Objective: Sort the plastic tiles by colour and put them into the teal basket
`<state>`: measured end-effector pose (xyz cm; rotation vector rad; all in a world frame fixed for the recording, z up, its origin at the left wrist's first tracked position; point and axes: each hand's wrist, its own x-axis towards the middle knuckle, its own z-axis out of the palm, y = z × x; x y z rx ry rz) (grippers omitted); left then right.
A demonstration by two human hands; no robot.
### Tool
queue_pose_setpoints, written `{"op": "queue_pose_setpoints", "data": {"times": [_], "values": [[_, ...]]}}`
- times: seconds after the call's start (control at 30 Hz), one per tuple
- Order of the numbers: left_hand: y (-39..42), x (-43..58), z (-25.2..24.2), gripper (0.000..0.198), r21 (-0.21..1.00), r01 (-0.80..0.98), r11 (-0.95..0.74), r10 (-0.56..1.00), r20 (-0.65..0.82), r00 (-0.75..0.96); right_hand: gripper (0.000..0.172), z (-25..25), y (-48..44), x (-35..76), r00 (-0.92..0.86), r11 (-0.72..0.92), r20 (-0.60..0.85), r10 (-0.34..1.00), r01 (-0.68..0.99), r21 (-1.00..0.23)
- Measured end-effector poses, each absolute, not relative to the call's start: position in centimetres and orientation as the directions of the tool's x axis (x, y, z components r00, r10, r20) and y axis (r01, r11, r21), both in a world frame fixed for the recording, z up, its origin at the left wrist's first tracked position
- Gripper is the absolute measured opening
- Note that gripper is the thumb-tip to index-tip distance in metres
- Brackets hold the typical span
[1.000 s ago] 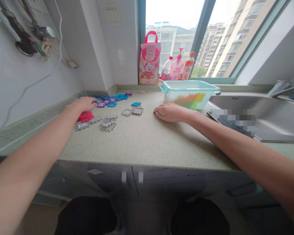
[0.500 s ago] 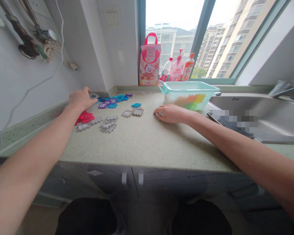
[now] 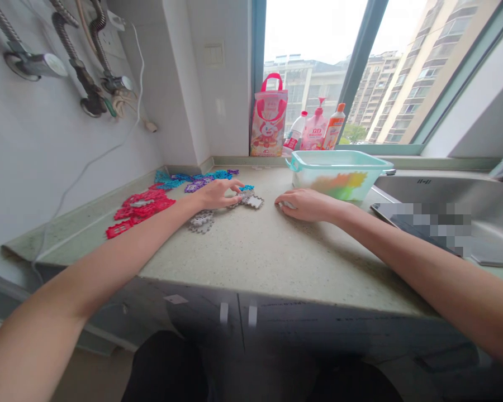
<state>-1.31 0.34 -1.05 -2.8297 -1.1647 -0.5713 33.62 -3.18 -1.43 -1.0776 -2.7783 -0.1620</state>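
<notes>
**Daylight Through a Kitchen Window [image 3: 312, 33]**

We look across a pale green, speckled countertop [image 3: 235, 257] filling a corner of the room and running beneath the glass. Past the grey-blue frame [image 3: 362, 64] we see a bright white sky, tall apartment blocks [image 3: 440, 72] and a patch of greenery [image 3: 354, 133]. On our left, the white wall [image 3: 79, 134] carries metal pipe fittings [image 3: 48, 66] and a hanging white cable [image 3: 140, 84]; nearer the window we spot a switch panel [image 3: 213, 54]. A stainless-steel sink [image 3: 452, 192] is set in at right. Below, dark cabinet doors [image 3: 318, 318] have pale handles [image 3: 223, 313], and we glimpse shadowed floor [image 3: 88, 377].
</notes>
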Motion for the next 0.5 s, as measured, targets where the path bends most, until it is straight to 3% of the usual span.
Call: {"op": "queue_pose_setpoints", "data": {"times": [0.1,0.23,0.33,0.5], "values": [[0.3,-1.8,-0.6,0.054,0.108,0.701,-0.705,0.686,0.354,0.635,0.04,-1.6,-3.0,33.7,-0.734,0.741,0.185,0.654,0.67,0.038],[0.0,-3.6,1.3,0.053,-0.072,0.796,-0.601,0.733,0.347,0.585,0.042,-1.6,-3.0,33.7,-0.727,0.736,0.186,0.661,0.676,0.029],[0.0,-5.7,3.1,0.045,-0.185,0.921,-0.343,0.874,0.297,0.385,0.043,-1.6,-3.1,33.7,-0.725,0.736,0.189,0.662,0.677,0.023],[0.5,-10.7,5.5,0.04,-0.231,0.971,0.06,0.97,0.245,-0.002,0.044,-1.5,-3.2,33.7,-0.728,0.733,0.17,0.665,0.679,0.04]]}}
